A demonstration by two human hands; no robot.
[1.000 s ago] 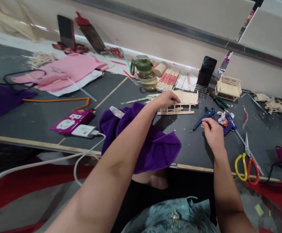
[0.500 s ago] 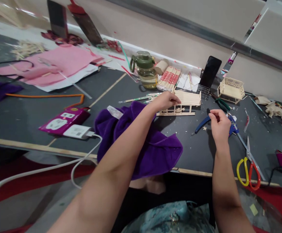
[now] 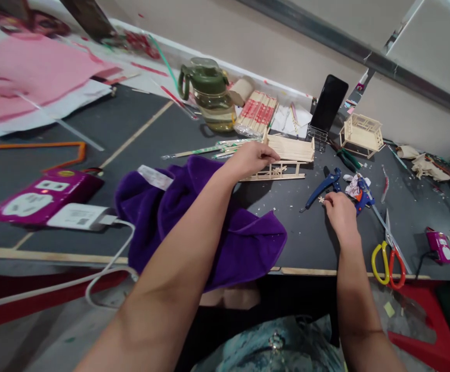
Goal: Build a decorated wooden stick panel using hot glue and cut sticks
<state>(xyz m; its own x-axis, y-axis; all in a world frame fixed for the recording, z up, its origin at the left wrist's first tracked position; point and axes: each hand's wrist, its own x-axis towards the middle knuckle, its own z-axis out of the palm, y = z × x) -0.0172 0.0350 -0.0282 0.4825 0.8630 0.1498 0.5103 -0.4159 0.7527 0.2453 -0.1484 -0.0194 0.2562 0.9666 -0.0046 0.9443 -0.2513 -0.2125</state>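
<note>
My left hand [image 3: 253, 159] is closed at the fingertips on a small model made of wooden sticks [image 3: 290, 148], which has a slatted panel and a railing-like frame along its front. The fingers hide part of its left side. My right hand [image 3: 341, 214] is lowered to the table, thumb and fingertip pinched at a tiny flower-shaped wooden piece [image 3: 321, 199]. Just beyond that hand lie blue-handled pliers [image 3: 323, 187] and a blue glue gun [image 3: 364, 199]. Under my left forearm is a crumpled purple cloth [image 3: 244, 248].
Scissors [image 3: 388, 263] with yellow and orange handles lie near the front edge. Behind stand a green-lidded jug [image 3: 209, 98], a phone [image 3: 329, 103] on a wire stand and a second stick model [image 3: 362, 135]. A purple power block [image 3: 41, 199] with a white cable sits left.
My right hand has come down from above the pliers to the flower-shaped piece. My left hand stays on the stick model. The view has shifted to the right.
</note>
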